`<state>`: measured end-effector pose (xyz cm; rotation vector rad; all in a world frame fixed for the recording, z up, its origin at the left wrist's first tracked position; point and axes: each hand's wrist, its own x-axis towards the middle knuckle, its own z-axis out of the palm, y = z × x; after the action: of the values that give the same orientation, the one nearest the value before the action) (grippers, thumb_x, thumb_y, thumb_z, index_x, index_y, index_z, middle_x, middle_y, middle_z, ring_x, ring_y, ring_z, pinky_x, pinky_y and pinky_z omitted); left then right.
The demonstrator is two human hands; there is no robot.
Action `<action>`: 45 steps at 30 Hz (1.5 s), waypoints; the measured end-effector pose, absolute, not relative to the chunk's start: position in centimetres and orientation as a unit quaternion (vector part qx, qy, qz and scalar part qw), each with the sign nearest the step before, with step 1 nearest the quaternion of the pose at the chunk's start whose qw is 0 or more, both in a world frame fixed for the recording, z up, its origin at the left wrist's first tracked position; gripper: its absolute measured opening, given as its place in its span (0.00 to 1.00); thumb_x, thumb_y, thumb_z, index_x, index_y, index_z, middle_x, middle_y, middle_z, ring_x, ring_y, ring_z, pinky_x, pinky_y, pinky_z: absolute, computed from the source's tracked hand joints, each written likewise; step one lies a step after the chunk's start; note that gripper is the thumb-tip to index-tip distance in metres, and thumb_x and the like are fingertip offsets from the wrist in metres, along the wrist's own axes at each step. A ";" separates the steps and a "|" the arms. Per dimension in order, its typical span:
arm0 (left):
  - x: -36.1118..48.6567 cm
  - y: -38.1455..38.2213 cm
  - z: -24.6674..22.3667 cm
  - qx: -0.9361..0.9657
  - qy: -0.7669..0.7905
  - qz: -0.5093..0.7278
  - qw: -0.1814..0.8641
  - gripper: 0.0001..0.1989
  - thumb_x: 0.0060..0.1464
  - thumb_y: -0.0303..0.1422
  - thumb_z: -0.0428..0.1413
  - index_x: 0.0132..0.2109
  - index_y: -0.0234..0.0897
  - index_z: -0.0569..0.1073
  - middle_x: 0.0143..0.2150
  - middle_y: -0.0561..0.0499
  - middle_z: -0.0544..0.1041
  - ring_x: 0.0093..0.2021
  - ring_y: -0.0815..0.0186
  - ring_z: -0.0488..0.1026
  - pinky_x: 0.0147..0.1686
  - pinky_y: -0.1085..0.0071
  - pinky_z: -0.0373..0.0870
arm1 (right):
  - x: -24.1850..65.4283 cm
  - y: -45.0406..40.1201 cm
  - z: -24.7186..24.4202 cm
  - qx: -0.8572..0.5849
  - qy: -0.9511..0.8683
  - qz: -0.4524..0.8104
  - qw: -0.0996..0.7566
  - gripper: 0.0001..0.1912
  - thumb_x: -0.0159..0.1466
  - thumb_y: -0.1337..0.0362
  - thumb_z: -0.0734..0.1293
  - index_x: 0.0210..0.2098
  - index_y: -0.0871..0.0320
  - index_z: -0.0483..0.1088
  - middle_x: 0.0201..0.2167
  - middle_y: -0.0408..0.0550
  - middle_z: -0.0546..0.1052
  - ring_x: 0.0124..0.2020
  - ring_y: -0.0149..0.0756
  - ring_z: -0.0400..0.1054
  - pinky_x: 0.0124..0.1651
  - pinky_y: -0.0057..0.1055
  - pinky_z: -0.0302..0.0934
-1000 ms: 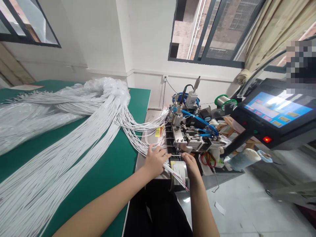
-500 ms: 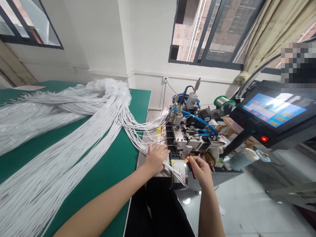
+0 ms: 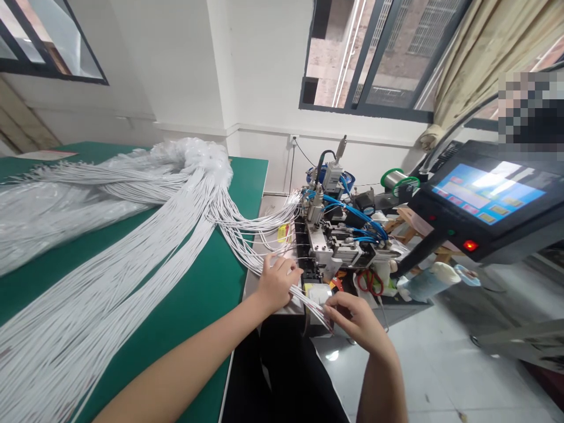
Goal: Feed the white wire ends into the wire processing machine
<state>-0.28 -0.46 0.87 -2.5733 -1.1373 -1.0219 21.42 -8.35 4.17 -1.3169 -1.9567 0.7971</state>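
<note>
The left hand [image 3: 277, 283] is laid with curled fingers on a fan of white wires [image 3: 308, 301], which is pinned against the grey plate [image 3: 253, 282] at the desk [image 3: 198, 299] edge. The wires' free ends are pinched by the right hand [image 3: 355, 320], closed narrowly around them just right of the left hand. Just beyond both hands a small machine [image 3: 335, 241] with blue hoses is set. A large wire bundle [image 3: 132, 247] is spread across the green desk. A touchscreen [image 3: 487, 200] is mounted at the right.
</note>
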 end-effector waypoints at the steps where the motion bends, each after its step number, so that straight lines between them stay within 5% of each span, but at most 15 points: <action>1: -0.3 -0.4 0.9 -0.860 -0.374 -0.340 0.072 0.12 0.53 0.25 0.50 0.43 0.41 0.74 0.37 0.50 0.74 0.39 0.63 0.69 0.53 0.54 0.51 | 21.4 -8.1 4.1 -0.502 -0.743 0.297 0.330 0.13 0.64 0.58 0.63 0.27 0.56 0.72 0.25 0.46 0.73 0.26 0.35 0.65 0.28 0.29 0.55; 7: -0.5 -0.2 0.7 -0.882 -0.334 -0.328 0.057 0.17 0.49 0.21 0.48 0.44 0.40 0.73 0.36 0.49 0.75 0.37 0.64 0.70 0.52 0.56 0.52 | 21.5 -6.0 2.9 -0.539 -0.690 0.227 0.427 0.11 0.63 0.58 0.63 0.28 0.57 0.70 0.23 0.46 0.71 0.24 0.34 0.62 0.27 0.30 0.54; 13: -0.6 -0.3 1.2 -0.882 -0.313 -0.345 0.068 0.14 0.61 0.27 0.45 0.50 0.38 0.70 0.37 0.49 0.76 0.37 0.65 0.71 0.49 0.61 0.55 | 21.3 -4.1 1.7 -0.546 -0.658 0.188 0.482 0.11 0.62 0.57 0.65 0.28 0.56 0.72 0.25 0.47 0.72 0.25 0.36 0.63 0.29 0.31 0.55; 23: -0.2 -0.4 1.1 -0.859 -0.336 -0.376 0.090 0.11 0.62 0.30 0.44 0.36 0.36 0.70 0.31 0.51 0.74 0.31 0.67 0.68 0.41 0.65 0.56 | 21.0 -3.4 0.9 -0.540 -0.679 0.126 0.480 0.12 0.63 0.57 0.63 0.29 0.56 0.72 0.28 0.48 0.73 0.26 0.36 0.63 0.31 0.32 0.56; 35: -0.4 0.0 1.1 -0.882 -0.273 -0.373 0.087 0.13 0.61 0.27 0.39 0.36 0.35 0.67 0.31 0.50 0.73 0.33 0.66 0.68 0.39 0.65 0.57 | 20.8 -2.9 1.6 -0.542 -0.599 0.356 0.470 0.17 0.61 0.51 0.64 0.30 0.59 0.69 0.24 0.44 0.71 0.26 0.33 0.63 0.30 0.26 0.56; 45: -0.2 -0.1 0.5 -0.877 -0.312 -0.357 0.074 0.11 0.62 0.30 0.44 0.34 0.36 0.69 0.26 0.54 0.74 0.26 0.70 0.68 0.42 0.64 0.54 | 21.8 -2.7 0.5 -0.491 -0.588 0.408 0.496 0.15 0.61 0.52 0.65 0.29 0.59 0.68 0.24 0.43 0.68 0.27 0.32 0.62 0.31 0.26 0.56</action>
<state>-0.21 -0.10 0.47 -2.6334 -0.9377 -1.0709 21.79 -2.68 0.54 -1.1903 -1.4244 0.9880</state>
